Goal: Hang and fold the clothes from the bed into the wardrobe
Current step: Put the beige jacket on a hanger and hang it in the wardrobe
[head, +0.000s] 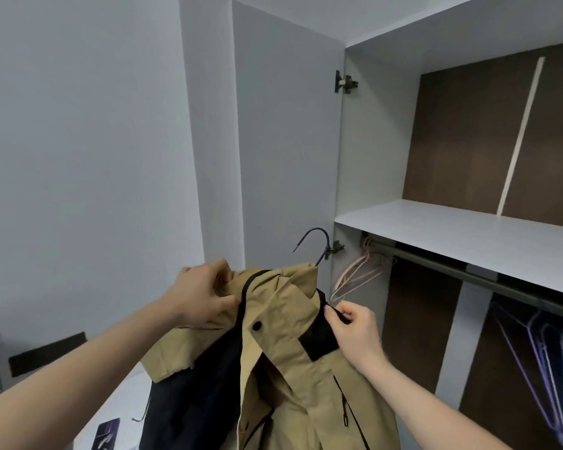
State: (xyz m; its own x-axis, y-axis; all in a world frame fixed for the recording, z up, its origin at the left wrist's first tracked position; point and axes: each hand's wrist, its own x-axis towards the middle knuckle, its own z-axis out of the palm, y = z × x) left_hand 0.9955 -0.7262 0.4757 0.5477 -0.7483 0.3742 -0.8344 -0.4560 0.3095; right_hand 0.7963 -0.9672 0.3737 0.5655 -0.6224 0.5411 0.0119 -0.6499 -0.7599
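Observation:
A tan jacket [290, 368] with a dark lining and black trim hangs in front of me on a dark hanger, whose hook [319, 241] sticks up above the collar. My left hand [205, 293] grips the jacket's left shoulder near the collar. My right hand [355, 332] pinches the black edge at the right shoulder. The open wardrobe lies to the right, with its hanging rail [468, 274] under a white shelf [462, 235].
Pink empty hangers [358, 271] hang at the rail's left end and purple ones [546, 362] further right. The open wardrobe door [286, 131] stands just behind the jacket. A white surface [117, 404] with a small dark item lies at the lower left.

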